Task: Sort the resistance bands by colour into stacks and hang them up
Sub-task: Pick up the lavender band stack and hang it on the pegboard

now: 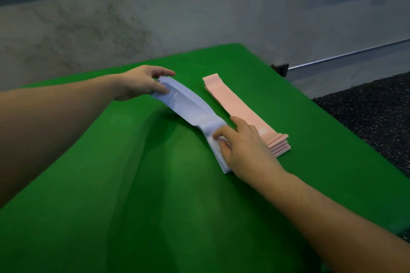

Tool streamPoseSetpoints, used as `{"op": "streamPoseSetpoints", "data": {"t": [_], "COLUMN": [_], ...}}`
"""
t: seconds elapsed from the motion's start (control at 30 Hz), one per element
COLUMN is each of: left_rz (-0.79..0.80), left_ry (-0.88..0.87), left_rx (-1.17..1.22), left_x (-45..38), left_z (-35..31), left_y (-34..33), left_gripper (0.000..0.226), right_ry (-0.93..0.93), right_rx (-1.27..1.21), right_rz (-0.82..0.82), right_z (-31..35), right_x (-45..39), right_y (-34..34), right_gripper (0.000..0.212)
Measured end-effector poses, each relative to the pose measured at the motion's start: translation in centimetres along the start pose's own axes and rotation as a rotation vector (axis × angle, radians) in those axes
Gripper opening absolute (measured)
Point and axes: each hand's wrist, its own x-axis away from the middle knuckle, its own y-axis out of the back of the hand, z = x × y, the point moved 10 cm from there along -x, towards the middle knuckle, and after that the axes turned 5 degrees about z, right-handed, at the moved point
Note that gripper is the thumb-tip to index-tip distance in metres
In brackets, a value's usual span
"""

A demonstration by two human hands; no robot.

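Observation:
A stack of pale lilac resistance bands (190,108) lies slantwise on the green table (133,184). My left hand (139,83) grips its far end and lifts it off the cloth, so the stack bows upward. My right hand (241,146) pinches the near part of the same stack, thumb on top, and holds it down on the table. Just to the right lies a flat stack of pink bands (239,108), the top one printed with "15". The pink stack's near end is partly hidden behind my right hand.
The table's right edge drops to a dark speckled floor (366,113). A grey concrete wall (133,17) stands behind the table. A metal rail (346,54) with a dark bracket runs along the wall at the right.

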Motion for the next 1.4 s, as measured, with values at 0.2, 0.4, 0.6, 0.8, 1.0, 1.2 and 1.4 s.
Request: {"op": "streamPoseSetpoints", "data": {"t": [0.2,0.4,0.6,0.8,1.0,1.2,1.4], "left_rz": [-0.077,-0.200,-0.164,-0.122,0.025,-0.020,-0.133], "left_ry": [-0.059,-0.070,-0.114,-0.066,0.067,0.175,0.099], "left_rx": [-0.115,-0.248,-0.187,-0.177,-0.499,-0.855,-1.006], "left_x": [8.3,16.0,24.3,33.9,37.5,37.0,37.4], "left_z": [1.2,4.3,7.1,10.1,11.3,10.7,10.1], "left_y": [2.9,3.2,1.1,-0.7,-5.5,-6.9,-6.7], "left_gripper": [0.048,0.035,0.032,0.064,0.094,0.074,0.060], "right_ry": [0.052,-0.018,0.178,0.448,0.346,0.308,0.433], "right_rx": [-0.081,0.042,0.180,0.279,0.537,0.710,0.667], "right_rz": [0.027,0.125,0.215,0.310,0.512,0.336,0.079], "right_z": [0.9,2.6,8.0,14.4,15.3,16.6,16.2], "right_x": [0.2,-0.2,1.6,6.1,8.1,9.1,10.1], "right_y": [0.3,0.1,0.0,-1.5,-6.8,-8.2,-7.6], "right_gripper": [0.024,0.067,0.022,0.024,0.022,0.064,0.049]}}
